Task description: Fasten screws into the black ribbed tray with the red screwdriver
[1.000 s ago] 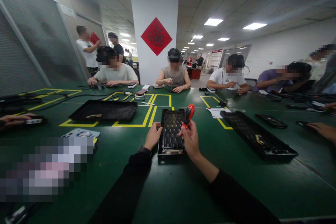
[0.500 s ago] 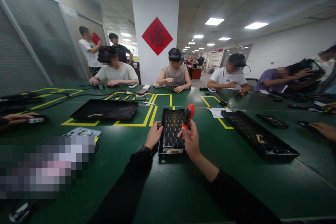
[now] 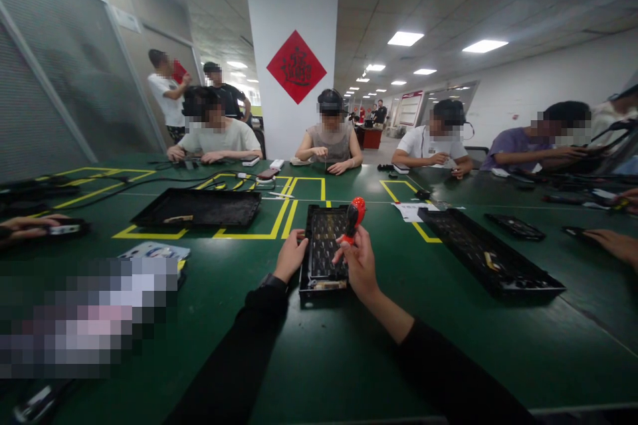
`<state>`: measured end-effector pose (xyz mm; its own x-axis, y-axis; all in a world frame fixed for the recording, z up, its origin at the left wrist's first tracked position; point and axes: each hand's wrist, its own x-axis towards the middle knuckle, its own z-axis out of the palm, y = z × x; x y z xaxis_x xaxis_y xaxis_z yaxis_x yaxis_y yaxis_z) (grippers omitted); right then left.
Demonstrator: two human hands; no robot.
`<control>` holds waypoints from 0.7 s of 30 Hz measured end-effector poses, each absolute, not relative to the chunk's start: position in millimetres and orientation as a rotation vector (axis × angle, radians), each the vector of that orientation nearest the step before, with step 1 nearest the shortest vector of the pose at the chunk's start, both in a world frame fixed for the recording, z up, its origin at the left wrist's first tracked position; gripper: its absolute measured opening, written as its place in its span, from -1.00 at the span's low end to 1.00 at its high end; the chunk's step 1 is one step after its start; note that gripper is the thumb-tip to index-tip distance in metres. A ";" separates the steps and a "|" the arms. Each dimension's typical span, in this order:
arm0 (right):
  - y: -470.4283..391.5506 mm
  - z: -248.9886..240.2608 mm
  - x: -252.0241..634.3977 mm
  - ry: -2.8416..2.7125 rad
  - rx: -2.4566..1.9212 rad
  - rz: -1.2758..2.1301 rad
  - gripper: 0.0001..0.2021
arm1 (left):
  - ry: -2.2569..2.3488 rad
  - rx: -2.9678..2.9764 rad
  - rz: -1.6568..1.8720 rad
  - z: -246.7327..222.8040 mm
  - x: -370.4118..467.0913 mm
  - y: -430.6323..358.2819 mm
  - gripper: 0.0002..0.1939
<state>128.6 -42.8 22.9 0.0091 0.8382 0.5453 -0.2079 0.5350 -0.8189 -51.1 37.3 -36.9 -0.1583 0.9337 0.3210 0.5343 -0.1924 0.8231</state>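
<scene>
A black rectangular tray [image 3: 305, 284] lies on the green table in front of me, with rows of small metallic-looking bits in it and a pale brown piece [image 3: 329, 285] at its near end. My left hand [image 3: 291, 256] rests against the tray's left edge, fingers wrapped along its side. In my right hand [image 3: 361, 264] is a red and black screwdriver [image 3: 355, 218], held upright over the tray's right side. The fingers are closed round its lower part, and the tool's tip is hidden.
Larger black trays lie at the left [image 3: 194, 207] and right [image 3: 498, 259]. A flat black part [image 3: 515, 226] is farther right. Cables [image 3: 114, 191] cross the table's left side. Several people sit opposite, and other people's hands show at both sides.
The view has shifted slightly. My hands, the tray and the screwdriver keep nearly the same places. At the far right, a seated person's head and arms have moved.
</scene>
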 end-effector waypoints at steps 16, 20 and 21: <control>-44.5 23.4 132.9 -1.319 -0.640 0.876 -0.73 | 1.625 1.715 1.318 -40.2 -52.3 38.8 -0.69; -46.3 26.1 132.8 -1.267 -0.561 0.880 -0.74 | 1.646 1.718 1.315 -40.1 -51.9 39.3 -0.71; -46.3 26.3 132.5 -1.266 -0.547 0.882 -0.76 | 1.643 1.720 1.313 -40.2 -52.0 39.5 -0.71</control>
<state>132.5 -46.3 26.3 0.0534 0.8128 0.5800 -0.2623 0.5719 -0.7773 -52.0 39.5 -40.2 -0.1455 0.9307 0.3355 0.5326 -0.2121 0.8194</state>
